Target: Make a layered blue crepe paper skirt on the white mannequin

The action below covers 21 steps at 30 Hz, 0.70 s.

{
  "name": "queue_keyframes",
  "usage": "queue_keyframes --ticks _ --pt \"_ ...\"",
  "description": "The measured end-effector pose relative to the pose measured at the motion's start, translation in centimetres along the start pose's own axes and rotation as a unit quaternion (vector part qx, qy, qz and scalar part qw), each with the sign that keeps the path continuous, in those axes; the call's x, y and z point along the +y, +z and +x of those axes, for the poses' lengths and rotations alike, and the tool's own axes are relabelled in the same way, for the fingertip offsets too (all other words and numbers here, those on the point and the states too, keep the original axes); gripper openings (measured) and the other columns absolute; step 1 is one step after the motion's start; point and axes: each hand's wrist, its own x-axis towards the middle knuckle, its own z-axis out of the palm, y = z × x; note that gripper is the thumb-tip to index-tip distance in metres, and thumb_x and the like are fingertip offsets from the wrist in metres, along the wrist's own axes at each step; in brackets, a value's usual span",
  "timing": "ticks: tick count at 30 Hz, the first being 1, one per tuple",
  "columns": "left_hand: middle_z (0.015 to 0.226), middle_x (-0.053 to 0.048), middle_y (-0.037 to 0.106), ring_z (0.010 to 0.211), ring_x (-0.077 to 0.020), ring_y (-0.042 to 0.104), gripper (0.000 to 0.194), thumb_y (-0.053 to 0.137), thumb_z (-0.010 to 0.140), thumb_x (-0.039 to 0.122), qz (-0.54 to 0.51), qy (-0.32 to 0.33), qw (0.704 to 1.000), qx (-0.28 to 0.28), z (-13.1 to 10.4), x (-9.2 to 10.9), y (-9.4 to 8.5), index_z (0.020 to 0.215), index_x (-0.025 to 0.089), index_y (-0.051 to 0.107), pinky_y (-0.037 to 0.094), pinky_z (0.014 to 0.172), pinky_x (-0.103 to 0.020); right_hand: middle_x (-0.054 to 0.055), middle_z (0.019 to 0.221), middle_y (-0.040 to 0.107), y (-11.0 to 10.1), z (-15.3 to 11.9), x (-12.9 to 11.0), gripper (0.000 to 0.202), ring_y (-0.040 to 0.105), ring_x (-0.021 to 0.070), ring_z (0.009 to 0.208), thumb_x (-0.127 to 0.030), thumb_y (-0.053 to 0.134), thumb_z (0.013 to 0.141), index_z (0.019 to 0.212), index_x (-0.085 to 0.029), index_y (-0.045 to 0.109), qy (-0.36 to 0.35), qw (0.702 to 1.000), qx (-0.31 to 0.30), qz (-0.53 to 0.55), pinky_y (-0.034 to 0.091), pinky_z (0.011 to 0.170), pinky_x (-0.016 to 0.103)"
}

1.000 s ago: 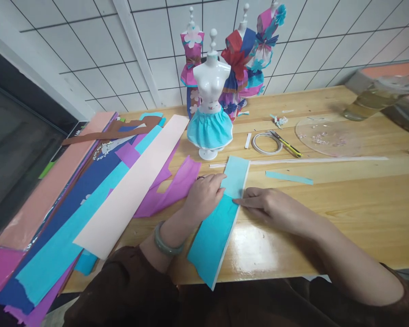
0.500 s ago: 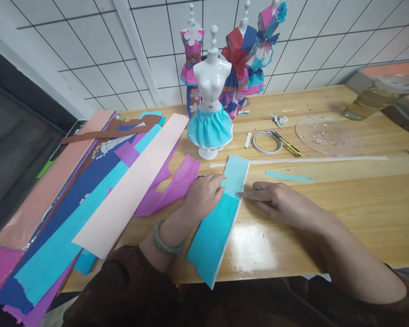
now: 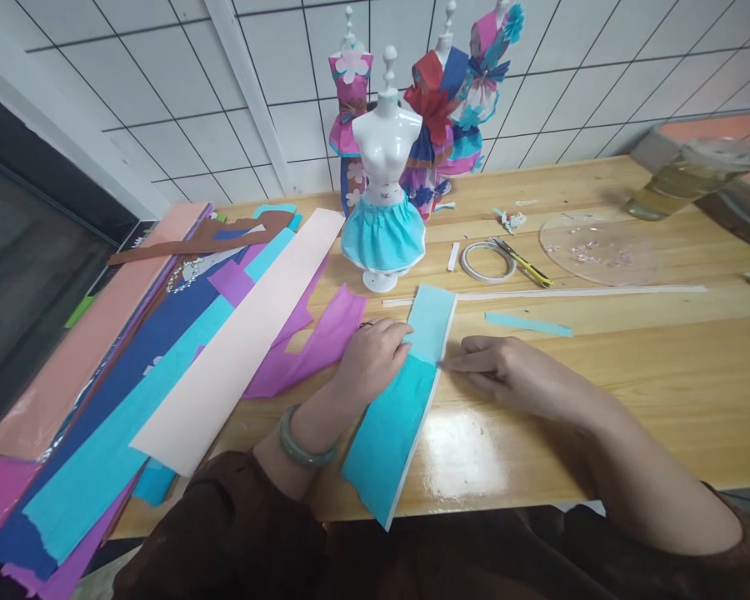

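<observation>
A strip of turquoise crepe paper [image 3: 397,425] lies aslant on the table, paler in its upper part, with a white band along its right edge. My left hand [image 3: 375,354] rests over the strip's left edge, fingers slightly bent and pressing it down, the thumb a little apart. From the right, my right hand [image 3: 503,367] reaches the white edge with its index finger stretched out, the tip touching near the colour change. Its other fingers are curled under and partly hidden. Just beyond the strip stands a white mannequin [image 3: 387,137] in a turquoise skirt [image 3: 384,237].
Stacked coloured paper [image 3: 237,333] spreads over the left side. Dressed mannequins [image 3: 437,100] stand at the back. To the right are a tape roll [image 3: 475,272], a yellow cutter [image 3: 531,268], a long white strip [image 3: 575,292], a turquoise scrap [image 3: 528,324], a clear plate [image 3: 553,246] and a cup [image 3: 668,187].
My right index fingertip has slid slightly down along the strip's white edge. The left hand keeps its place on the paper; the whole view has shifted a little.
</observation>
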Motion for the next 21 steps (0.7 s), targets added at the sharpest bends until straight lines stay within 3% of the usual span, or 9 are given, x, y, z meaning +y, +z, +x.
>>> queue_keyframes --ticks 3,6,11,14,21 --pt "0.091 -0.003 0.067 0.083 -0.0157 0.060 0.020 0.055 0.081 0.016 -0.004 0.001 1.000 0.000 0.00 -0.03 0.00 0.100 0.017 0.062 0.045 0.077 -0.029 0.005 0.083 0.067 -0.03 -0.02 -0.04 0.031 0.063 0.0139 0.073 -0.014 0.044 0.088 0.100 -0.024 0.071 0.007 1.000 0.004 -0.010 0.045 0.063 0.024" --pt "0.092 -0.003 0.067 0.084 -0.0156 0.060 0.019 0.055 0.082 0.016 -0.005 0.005 1.000 0.001 -0.02 -0.04 -0.01 0.099 0.017 0.062 0.045 0.078 -0.029 0.006 0.095 0.068 -0.03 -0.07 -0.13 0.031 0.064 0.0145 0.081 -0.014 0.044 0.088 0.100 -0.024 0.071 0.001 1.000 -0.011 0.015 0.047 0.069 0.024" --pt "0.093 -0.003 0.067 0.085 -0.0157 0.060 0.018 0.054 0.082 0.017 -0.004 -0.001 1.000 -0.003 -0.01 -0.02 -0.05 0.098 0.018 0.062 0.046 0.079 -0.029 0.006 0.084 0.067 -0.05 -0.08 -0.19 0.032 0.063 0.0150 0.073 -0.017 0.043 0.089 0.103 -0.024 0.070 0.017 1.000 -0.002 -0.004 0.046 0.064 0.026" --pt "0.094 -0.003 0.067 0.086 -0.0160 0.061 0.018 0.054 0.082 0.017 -0.008 -0.001 1.000 0.003 -0.03 -0.08 0.00 0.098 0.018 0.063 0.046 0.080 -0.030 0.006 0.094 0.068 -0.02 -0.05 -0.15 0.031 0.064 0.0152 0.081 -0.016 0.044 0.089 0.101 -0.025 0.071 0.002 1.000 -0.014 0.026 0.047 0.069 0.026" --pt "0.094 -0.003 0.068 0.084 -0.0150 0.061 0.017 0.053 0.082 0.015 -0.048 -0.011 0.999 0.015 -0.03 -0.25 0.11 0.095 0.018 0.063 0.047 0.078 -0.028 0.006 0.093 0.068 0.11 -0.02 -0.03 0.032 0.064 0.0159 0.080 -0.016 0.043 0.089 0.104 -0.024 0.070 0.017 1.000 -0.009 -0.007 0.047 0.069 0.027"
